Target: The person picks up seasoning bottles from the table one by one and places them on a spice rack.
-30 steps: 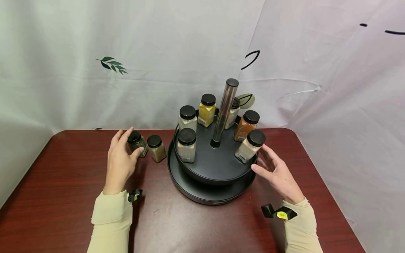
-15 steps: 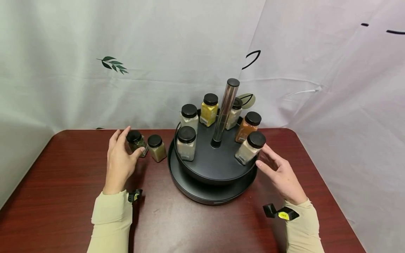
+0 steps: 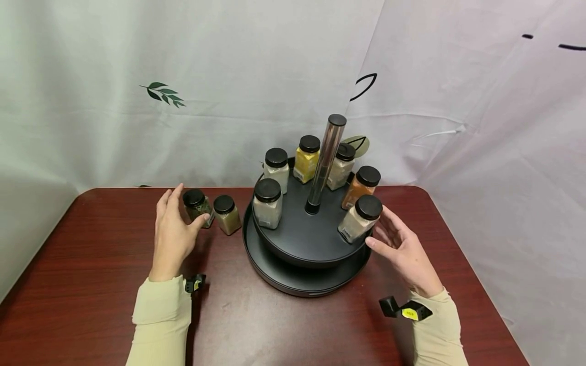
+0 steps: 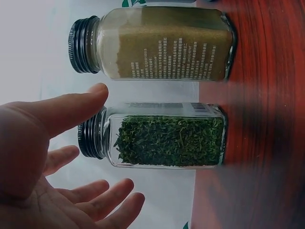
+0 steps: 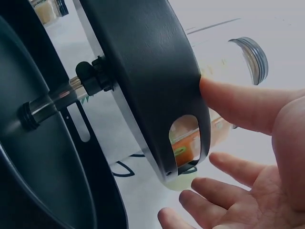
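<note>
My left hand (image 3: 174, 236) stands at the left around a jar of dried green herbs (image 4: 169, 140). In the left wrist view its thumb and relaxed fingers lie on either side of the black cap, with no grip on it. Close by stands a jar of tan-brown powder (image 4: 167, 45). At the right, my right hand (image 3: 407, 254) has its thumb on the rim of the upper tier of a black two-tier turntable (image 5: 138, 71), fingers loosely spread. Beside that hand a jar of pale powder (image 3: 357, 223) sits on the tier, near a jar of orange spice (image 3: 357, 193).
More black-capped jars stand on the upper tier, including a yellow one (image 3: 305, 163) and a pale one (image 3: 268, 209). A clear centre post (image 3: 325, 162) rises through it. The lower tier (image 3: 302, 284) juts out in front. White fabric (image 3: 229, 76) hangs behind the dark red table (image 3: 256, 330).
The upper tier has turned clockwise under my right hand: its back jars have shifted right and the orange one towards the front. The left hand has hardly moved.
</note>
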A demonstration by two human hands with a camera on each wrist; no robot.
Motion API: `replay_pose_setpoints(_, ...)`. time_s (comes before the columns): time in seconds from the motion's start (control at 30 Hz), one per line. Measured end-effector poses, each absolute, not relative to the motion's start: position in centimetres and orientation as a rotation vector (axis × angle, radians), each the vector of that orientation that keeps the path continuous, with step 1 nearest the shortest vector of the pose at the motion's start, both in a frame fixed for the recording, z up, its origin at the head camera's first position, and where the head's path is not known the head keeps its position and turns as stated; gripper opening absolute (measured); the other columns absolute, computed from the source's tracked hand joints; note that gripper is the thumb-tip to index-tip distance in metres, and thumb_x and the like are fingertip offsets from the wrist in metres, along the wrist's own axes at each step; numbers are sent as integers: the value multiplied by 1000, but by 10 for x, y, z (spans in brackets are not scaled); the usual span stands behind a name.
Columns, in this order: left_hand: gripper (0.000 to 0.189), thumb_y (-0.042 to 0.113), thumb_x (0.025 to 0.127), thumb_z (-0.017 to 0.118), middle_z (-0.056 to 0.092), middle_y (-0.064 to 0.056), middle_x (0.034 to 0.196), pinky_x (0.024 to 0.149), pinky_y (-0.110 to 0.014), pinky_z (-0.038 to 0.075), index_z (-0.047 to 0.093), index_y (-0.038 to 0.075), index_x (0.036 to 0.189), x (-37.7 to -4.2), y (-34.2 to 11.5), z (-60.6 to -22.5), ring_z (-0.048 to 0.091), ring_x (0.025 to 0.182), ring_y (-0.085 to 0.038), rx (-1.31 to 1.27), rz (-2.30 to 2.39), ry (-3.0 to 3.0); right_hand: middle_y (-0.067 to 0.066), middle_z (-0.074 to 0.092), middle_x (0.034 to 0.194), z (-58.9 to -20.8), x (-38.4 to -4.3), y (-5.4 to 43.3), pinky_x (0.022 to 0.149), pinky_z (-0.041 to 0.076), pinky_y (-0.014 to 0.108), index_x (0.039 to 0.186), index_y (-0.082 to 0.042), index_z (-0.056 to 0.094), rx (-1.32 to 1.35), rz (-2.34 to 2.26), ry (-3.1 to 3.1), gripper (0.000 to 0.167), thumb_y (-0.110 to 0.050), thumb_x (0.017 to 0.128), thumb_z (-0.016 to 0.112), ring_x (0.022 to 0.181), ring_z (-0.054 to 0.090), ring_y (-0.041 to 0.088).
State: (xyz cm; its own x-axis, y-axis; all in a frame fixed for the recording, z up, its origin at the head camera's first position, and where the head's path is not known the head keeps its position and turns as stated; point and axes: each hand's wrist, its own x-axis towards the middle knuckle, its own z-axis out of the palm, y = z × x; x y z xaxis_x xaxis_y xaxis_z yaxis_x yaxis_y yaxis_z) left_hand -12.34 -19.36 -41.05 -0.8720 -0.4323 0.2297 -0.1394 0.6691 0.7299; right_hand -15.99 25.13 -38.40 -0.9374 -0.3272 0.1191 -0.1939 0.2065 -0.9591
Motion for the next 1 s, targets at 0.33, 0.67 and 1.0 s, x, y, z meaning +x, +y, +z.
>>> replay_pose_setpoints(0.33, 92, 9, 90, 75, 28, -21, 160, 104, -61, 37, 17, 11, 162, -127, -195, -420, 42, 136, -43, 439, -1090, -2491, 11, 25, 164, -385, -159, 250, 110, 37, 23, 162, -13, 21, -529, -1888, 2253, 86, 2, 92, 69, 144, 35, 13)
replay_pose_setpoints(0.67, 95, 8, 90, 74, 31, -23, 159, 109, -59, 33, 11, 8, 162, -130, -194, -424, 38, 140, -43, 474, -1142, -2506, 11, 20, 166, -383, -157, 247, 109, 38, 22, 162, -20, 17, -481, -1843, 2240, 90, -1, 92, 71, 149, 28, 27)
replay_pose_setpoints(1.0, 95, 6, 90, 74, 35, -26, 156, 109, -63, 32, 12, 11, 162, -133, -192, -425, 38, 139, -47, 500, -1162, -2504, 7, 18, 166, -385, -158, 244, 109, 34, 15, 162, -24, 14, -509, -1809, 2268, 98, 0, 89, 74, 151, 22, 28)
